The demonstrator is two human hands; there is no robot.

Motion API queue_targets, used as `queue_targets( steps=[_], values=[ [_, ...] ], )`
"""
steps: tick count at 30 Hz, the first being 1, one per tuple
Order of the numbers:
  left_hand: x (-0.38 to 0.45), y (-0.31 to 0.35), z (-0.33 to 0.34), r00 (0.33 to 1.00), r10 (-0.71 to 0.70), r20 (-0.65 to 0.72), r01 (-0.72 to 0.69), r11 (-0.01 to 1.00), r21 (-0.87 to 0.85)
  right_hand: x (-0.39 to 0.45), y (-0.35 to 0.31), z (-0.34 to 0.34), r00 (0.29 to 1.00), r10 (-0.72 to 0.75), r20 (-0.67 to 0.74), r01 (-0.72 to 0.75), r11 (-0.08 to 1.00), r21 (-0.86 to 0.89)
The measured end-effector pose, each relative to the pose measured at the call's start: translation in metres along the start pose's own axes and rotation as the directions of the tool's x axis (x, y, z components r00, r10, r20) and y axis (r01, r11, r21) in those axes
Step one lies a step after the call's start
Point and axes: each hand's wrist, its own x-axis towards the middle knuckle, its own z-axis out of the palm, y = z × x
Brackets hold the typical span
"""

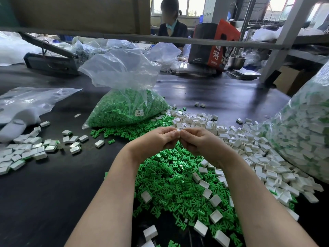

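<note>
Small white piece point(178, 129) is pinched between the fingertips of both hands, held mid-table just above the loose green clips point(170, 179). Left hand point(156, 139) and right hand point(200, 139) are both curled, tips meeting on the piece. It's mostly hidden, so I can't tell its shape. White caps point(249, 145) heaped just right of the hands. Bag of green clips point(124, 107) behind them. White-and-green pieces point(30, 148) scattered well left on the black table point(44, 193).
</note>
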Motion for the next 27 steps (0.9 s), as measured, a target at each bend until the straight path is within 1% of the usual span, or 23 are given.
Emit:
queue_targets(
  steps=[7,10,12,14,17,20,22,24,27],
  values=[
    [0.002,-0.001,-0.001,1.0,-0.004,-0.016,0.003,0.997,-0.071,-0.002,-0.001,0.0,0.997,-0.062,0.036,0.059,0.996,0.069],
    [0.001,-0.002,-0.006,1.0,-0.021,-0.019,0.022,0.999,0.041,-0.002,-0.003,0.0,0.997,-0.071,0.016,0.07,0.996,0.048],
    [0.001,-0.003,-0.009,0.998,0.002,-0.066,0.006,0.992,0.124,-0.002,-0.005,0.001,0.997,-0.078,0.007,0.078,0.997,0.017],
    [0.0,-0.003,-0.01,0.991,0.059,-0.124,-0.041,0.988,0.147,-0.002,-0.006,0.002,0.996,-0.089,-0.014,0.09,0.996,0.009],
    [-0.001,-0.001,-0.011,0.982,0.103,-0.157,-0.09,0.992,0.088,-0.001,-0.004,0.002,0.991,-0.098,-0.091,0.103,0.993,0.062],
    [-0.001,0.002,-0.008,0.959,0.154,-0.237,-0.137,0.987,0.083,0.002,-0.002,0.003,0.991,-0.031,-0.13,0.049,0.989,0.14],
    [0.001,0.003,-0.007,0.939,0.191,-0.285,-0.162,0.979,0.12,0.003,-0.001,0.002,0.995,0.036,-0.088,-0.019,0.981,0.192],
    [0.002,0.005,-0.006,0.931,0.206,-0.302,-0.168,0.975,0.148,0.004,0.0,0.002,0.997,0.082,-0.007,-0.079,0.974,0.213],
    [0.002,0.006,-0.005,0.927,0.214,-0.307,-0.162,0.969,0.184,0.006,0.001,0.004,0.994,0.087,0.069,-0.102,0.96,0.263]
  ],
)
